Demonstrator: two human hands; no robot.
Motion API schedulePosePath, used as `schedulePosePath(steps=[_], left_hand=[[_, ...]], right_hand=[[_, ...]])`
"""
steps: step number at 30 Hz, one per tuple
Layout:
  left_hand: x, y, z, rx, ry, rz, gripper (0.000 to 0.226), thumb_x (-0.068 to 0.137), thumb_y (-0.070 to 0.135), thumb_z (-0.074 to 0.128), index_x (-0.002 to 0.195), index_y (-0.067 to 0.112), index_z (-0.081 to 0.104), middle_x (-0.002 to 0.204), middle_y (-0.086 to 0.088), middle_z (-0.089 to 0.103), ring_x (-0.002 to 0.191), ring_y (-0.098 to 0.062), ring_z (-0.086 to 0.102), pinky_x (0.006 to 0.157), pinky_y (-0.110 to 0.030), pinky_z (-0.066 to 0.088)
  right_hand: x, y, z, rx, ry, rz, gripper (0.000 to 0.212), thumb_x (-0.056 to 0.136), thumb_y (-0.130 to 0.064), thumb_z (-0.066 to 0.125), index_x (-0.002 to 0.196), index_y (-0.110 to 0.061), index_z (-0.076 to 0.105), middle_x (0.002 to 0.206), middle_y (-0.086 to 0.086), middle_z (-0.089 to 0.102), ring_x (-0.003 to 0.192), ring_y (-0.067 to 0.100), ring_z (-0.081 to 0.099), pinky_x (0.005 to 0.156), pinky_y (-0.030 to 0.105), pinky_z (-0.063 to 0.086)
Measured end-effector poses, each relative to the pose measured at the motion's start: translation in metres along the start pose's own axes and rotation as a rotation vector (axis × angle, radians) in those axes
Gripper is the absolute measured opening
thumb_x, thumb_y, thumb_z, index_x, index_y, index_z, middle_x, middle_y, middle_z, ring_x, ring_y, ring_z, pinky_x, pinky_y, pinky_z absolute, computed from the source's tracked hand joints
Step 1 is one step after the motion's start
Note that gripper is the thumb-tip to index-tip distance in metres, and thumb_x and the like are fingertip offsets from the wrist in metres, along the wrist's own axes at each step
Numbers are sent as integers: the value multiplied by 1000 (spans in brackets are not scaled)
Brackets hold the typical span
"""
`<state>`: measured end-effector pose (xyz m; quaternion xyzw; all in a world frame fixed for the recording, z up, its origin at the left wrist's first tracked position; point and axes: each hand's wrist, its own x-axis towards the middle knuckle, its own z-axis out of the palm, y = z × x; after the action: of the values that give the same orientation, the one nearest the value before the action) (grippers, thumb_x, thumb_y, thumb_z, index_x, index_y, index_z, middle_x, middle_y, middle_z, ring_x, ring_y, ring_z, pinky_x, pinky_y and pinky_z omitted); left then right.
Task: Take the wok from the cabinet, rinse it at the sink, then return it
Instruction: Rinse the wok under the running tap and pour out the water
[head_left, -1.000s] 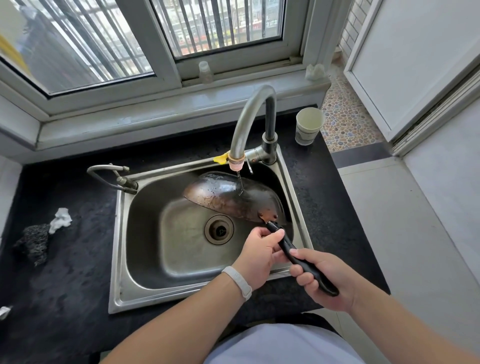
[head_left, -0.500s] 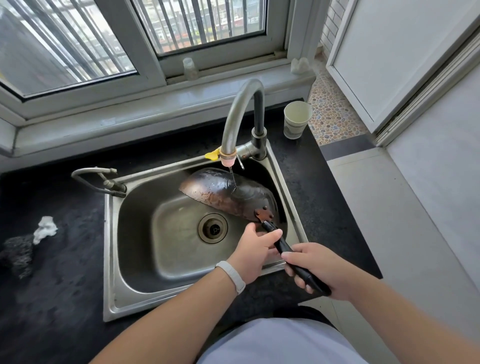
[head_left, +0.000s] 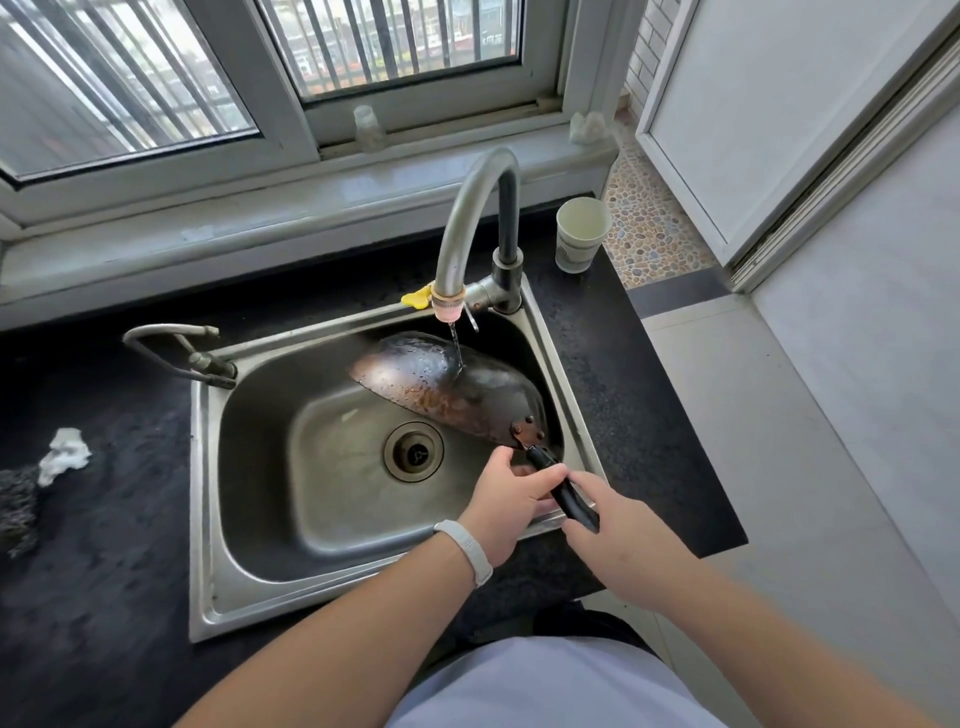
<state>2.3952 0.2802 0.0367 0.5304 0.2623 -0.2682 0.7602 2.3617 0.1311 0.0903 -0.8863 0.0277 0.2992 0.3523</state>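
A dark, worn wok (head_left: 452, 387) is tipped on its side in the right half of the steel sink (head_left: 260, 525), its blackened underside facing me. A thin stream of water from the curved faucet (head_left: 470, 218) falls on that underside. My left hand (head_left: 511, 499), with a white band on its wrist, grips the wok's black handle (head_left: 569, 501) close to the pan. My right hand (head_left: 618, 540) holds the handle's lower end, over the sink's front right rim. The wok's inside is hidden.
A paper cup (head_left: 581, 235) stands on the black counter right of the faucet. A second, thin tap (head_left: 179, 353) sits at the sink's back left corner. A crumpled white tissue (head_left: 65, 454) and a dark scrubber (head_left: 18, 512) lie at the left. The counter ends at the right.
The wok has stayed under the stream. My right hand has slid up the handle towards my left hand. The view has shifted a little.
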Motion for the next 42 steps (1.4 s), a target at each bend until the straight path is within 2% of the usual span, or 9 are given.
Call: schedulePosePath(steps=[4, 9, 13, 16, 19, 23, 26, 36, 42], left_hand=[[1, -1, 5, -90, -24, -31, 47, 86, 2, 72, 123, 3, 43, 113, -26, 63, 90, -31, 74, 75, -38, 61], [0, -5, 16, -125, -72, -44, 38, 89, -6, 65, 114, 16, 48, 106, -20, 60, 86, -32, 74, 70, -39, 62], [-1, -13, 19, -42, -66, -11, 52, 91, -4, 63, 136, 9, 40, 110, -17, 60, 98, -30, 70, 79, -41, 61], [-4, -18, 17, -29, -31, -10, 58, 92, -4, 61, 142, 11, 35, 116, -16, 57, 101, -29, 69, 76, -35, 61], [-8, -18, 15, -89, -5, -32, 69, 91, -5, 61, 145, 23, 27, 125, -19, 53, 97, -25, 71, 71, -31, 60], [-10, -16, 13, -48, -13, 3, 54, 91, -5, 61, 138, 12, 40, 118, -21, 57, 98, -27, 70, 72, -33, 60], [-13, -16, 14, 7, -18, 30, 48, 91, -3, 61, 131, 20, 49, 111, -17, 60, 100, -28, 68, 73, -33, 60], [-11, -17, 8, 1, 32, 26, 58, 90, -2, 62, 139, 23, 45, 124, -20, 57, 109, -32, 64, 83, -42, 61], [-12, -16, 7, -82, 43, 30, 65, 86, -1, 62, 140, 31, 44, 113, -12, 57, 99, -26, 64, 77, -39, 61]], right_hand=[[-3, 12, 0, 76, 15, -32, 53, 87, -35, 67, 127, -58, 41, 73, -13, 67, 60, 0, 63, 50, 13, 44], [-2, 30, -6, 153, 6, 0, 61, 83, -28, 73, 133, -52, 49, 69, -9, 67, 52, 1, 59, 51, 13, 44], [-2, 39, -5, 226, -27, 25, 60, 83, -23, 73, 121, -63, 50, 78, -2, 65, 54, 0, 60, 52, 14, 46], [-3, 42, 1, 241, -50, 25, 62, 84, -18, 71, 130, -55, 52, 79, -1, 62, 50, -1, 57, 51, 14, 46], [-5, 42, 2, 241, -48, 14, 63, 85, -17, 71, 135, -51, 52, 85, -1, 64, 49, -1, 58, 50, 13, 45], [-4, 38, 3, 263, -66, 17, 64, 87, -14, 70, 140, -44, 52, 84, 3, 63, 46, -3, 54, 49, 14, 43], [-3, 36, 3, 341, -93, 38, 65, 88, -8, 68, 140, -43, 51, 70, 3, 59, 43, 6, 48, 44, 19, 41], [-4, 28, 5, 458, -136, 72, 66, 89, -1, 65, 142, -39, 52, 56, -4, 58, 46, 19, 46, 42, 24, 39], [-2, 19, 3, 535, -191, 92, 67, 88, 2, 63, 141, -36, 52, 58, 4, 59, 43, 19, 45, 38, 23, 37]])
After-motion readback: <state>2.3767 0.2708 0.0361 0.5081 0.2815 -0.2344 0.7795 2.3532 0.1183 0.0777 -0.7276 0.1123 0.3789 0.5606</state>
